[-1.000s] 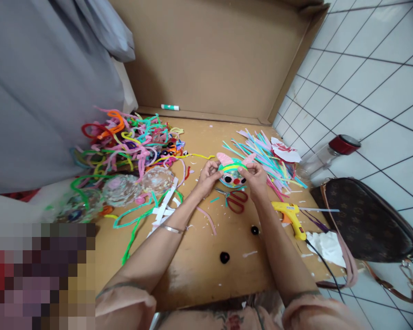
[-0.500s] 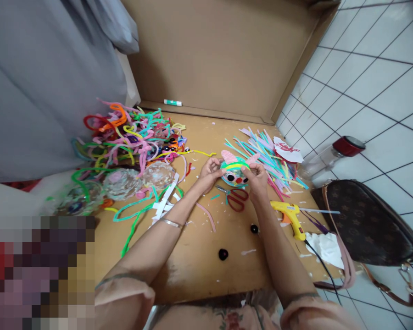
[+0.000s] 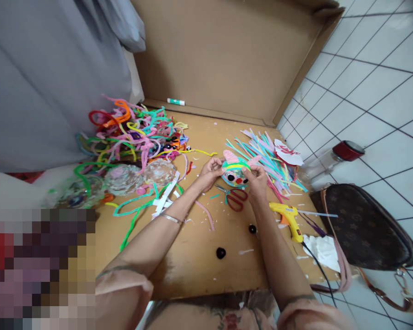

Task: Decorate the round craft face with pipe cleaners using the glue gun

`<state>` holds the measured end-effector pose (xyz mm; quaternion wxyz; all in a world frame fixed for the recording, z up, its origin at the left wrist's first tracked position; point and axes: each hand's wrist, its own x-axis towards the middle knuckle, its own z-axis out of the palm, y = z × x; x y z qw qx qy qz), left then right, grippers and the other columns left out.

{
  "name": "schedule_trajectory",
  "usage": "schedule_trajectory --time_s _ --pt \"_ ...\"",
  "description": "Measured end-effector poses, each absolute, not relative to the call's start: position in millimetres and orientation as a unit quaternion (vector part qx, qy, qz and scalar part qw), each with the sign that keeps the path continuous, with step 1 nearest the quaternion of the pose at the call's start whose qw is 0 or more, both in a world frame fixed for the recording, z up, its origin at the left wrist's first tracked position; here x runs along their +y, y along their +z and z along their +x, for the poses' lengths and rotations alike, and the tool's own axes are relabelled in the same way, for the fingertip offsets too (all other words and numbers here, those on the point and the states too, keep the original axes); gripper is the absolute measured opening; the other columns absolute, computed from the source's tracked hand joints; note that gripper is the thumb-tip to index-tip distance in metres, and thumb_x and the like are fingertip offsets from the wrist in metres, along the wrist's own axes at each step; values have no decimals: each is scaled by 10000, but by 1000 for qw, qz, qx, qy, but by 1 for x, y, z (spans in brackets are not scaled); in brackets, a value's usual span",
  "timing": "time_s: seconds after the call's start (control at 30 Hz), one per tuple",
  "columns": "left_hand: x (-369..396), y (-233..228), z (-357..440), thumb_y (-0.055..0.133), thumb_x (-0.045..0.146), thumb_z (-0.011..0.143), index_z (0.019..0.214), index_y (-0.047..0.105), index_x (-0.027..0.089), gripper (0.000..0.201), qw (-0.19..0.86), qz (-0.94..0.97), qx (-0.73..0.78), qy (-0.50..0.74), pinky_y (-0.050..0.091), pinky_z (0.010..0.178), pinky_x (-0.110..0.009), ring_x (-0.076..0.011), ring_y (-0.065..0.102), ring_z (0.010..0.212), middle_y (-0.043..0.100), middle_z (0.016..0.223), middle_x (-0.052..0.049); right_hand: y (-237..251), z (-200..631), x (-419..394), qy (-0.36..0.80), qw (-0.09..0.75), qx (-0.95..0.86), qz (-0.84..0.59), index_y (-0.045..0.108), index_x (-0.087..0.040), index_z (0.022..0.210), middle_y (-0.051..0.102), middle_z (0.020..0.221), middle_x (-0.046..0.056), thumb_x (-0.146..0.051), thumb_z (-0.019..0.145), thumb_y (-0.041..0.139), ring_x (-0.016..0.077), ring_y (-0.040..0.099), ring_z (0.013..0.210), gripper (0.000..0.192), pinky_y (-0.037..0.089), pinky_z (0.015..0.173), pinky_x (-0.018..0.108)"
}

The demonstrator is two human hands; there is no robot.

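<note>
The left hand pinches, thumb against curled fingers, one edge of a round green-and-yellow animal-face craft with pink ears; the right hand clamps its opposite edge likewise. The craft sits between them, near red-handled metal scissors.

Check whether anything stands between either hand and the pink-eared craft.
Nothing visible does: the left hand and right hand hold the craft at opposite sides. The scissors lie on its near side, not between.
</note>
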<state>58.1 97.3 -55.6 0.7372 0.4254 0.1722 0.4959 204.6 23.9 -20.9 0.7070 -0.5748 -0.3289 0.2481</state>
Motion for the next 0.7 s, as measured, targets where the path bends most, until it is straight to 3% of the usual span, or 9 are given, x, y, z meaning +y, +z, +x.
schedule_trajectory --time_s 0.23,0.7 --pt "98 -58 58 961 386 518 801 519 208 554 730 432 166 504 458 988 -322 -210 627 1153 686 1117 -47 -23 205 26 244 721 -306 -572 536 -221 808 597 701 -57 -585 436 916 108 553 633 645 488 603 261" --pt "101 -64 58 930 366 587 816 543 204 478 722 449 151 503 457 958 -320 -201 637 1086 676 1127 -47 -24 206 24 242 716 -315 -574 524 -225 827 539 677 -76 -521 501 896 95 506 615 577 447 604 249"
